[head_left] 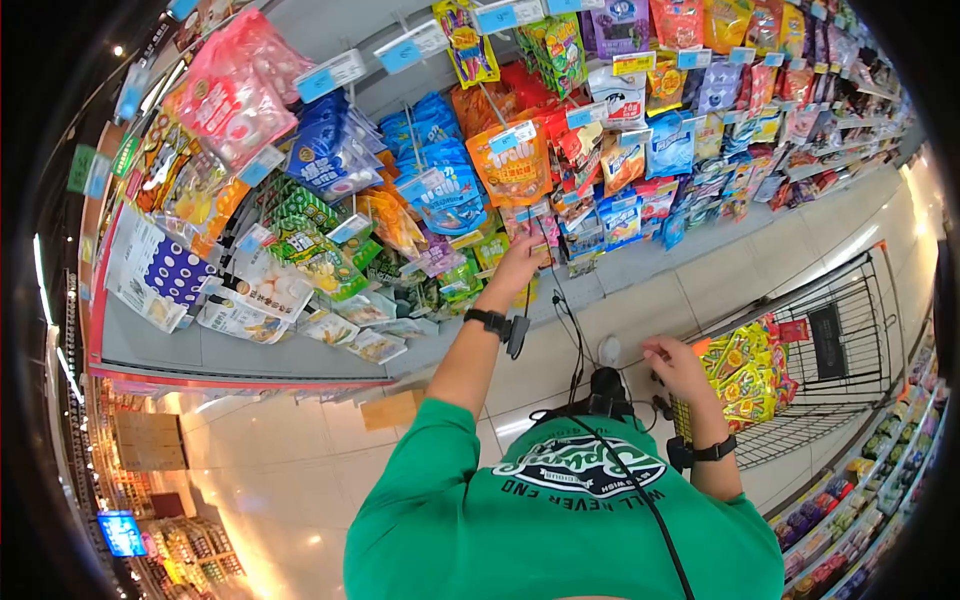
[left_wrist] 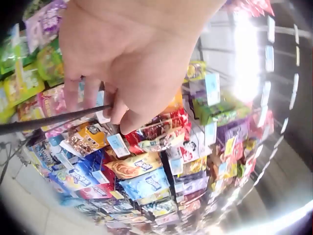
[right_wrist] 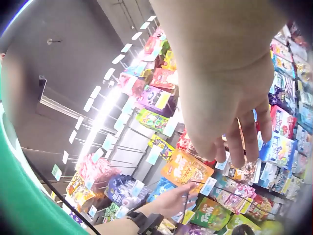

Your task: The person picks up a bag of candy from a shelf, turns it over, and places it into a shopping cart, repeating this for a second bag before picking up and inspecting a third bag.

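Observation:
My left hand (head_left: pixel 522 262) reaches to the candy rack, just below an orange gummy bag (head_left: pixel 510 165) hanging on a hook. In the left wrist view, its thumb and fingers (left_wrist: pixel 117 110) are bent loosely beside a price tag (left_wrist: pixel 117 145) and a red candy bag (left_wrist: pixel 159 132); no bag shows in its grasp. Pink bags (left_wrist: pixel 53 100) hang behind those fingers. Beside the shopping cart (head_left: pixel 850 330) is my right hand (head_left: pixel 680 368), fingers loosely bent and holding nothing. Yellow-green candy packs (head_left: pixel 745 375) lie in the cart.
Blue gummy bags (head_left: pixel 445 195) hang left of the orange one. A grey shelf base (head_left: pixel 640 255) runs below the hooks. A cardboard box (head_left: pixel 392 410) is on the tiled floor. Dark cables (head_left: pixel 575 330) dangle between the arms. Another stocked shelf (head_left: pixel 850 510) stands right of the cart.

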`<state>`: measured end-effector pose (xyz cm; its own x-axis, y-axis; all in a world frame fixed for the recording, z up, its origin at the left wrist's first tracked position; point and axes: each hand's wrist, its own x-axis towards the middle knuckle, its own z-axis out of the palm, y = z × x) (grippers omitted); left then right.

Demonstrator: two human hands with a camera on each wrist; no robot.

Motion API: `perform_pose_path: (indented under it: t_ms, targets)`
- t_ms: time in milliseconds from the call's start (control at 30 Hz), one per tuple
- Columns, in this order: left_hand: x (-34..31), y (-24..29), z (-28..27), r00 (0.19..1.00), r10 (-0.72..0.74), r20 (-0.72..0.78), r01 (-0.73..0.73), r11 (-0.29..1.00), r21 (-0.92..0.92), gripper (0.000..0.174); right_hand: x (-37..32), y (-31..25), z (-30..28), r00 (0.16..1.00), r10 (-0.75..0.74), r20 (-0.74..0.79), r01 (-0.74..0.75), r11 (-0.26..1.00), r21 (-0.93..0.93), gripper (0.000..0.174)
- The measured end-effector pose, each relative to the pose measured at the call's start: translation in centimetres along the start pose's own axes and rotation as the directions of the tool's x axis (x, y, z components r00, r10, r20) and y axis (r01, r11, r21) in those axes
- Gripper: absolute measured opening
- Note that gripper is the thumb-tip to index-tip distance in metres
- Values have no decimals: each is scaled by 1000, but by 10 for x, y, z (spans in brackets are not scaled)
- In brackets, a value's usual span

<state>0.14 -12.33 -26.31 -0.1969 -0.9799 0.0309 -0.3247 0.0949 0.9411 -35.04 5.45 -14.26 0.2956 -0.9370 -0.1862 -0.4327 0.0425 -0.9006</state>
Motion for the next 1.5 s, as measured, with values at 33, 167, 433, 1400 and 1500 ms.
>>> perform_pose_path:
  t_ms: [33, 167, 433, 1400, 1500]
  targets:
    - [7, 37, 2, 997, -80, -19, 81, 993, 90, 54, 12, 7, -8, 1000, 25, 10, -25, 1000, -16, 24]
    - [56, 86, 15, 963, -246, -112, 266, 935, 235, 55, 69, 20, -40, 1000, -13, 24, 15, 997, -71, 24]
    - [27, 5, -19, 736, -514, -442, 562, 827, -25, 45, 141, 15, -87, 990, -141, 31, 143, 985, -95, 22]
    - [-116, -51, 8, 692, -716, -93, 717, 697, -31, 37, 133, 32, -44, 961, -125, 248, 193, 942, -273, 25]
    - [-201, -107, -6, 647, -762, -16, 759, 641, 114, 34, 104, 25, -16, 959, -171, 225, 233, 929, -286, 26]
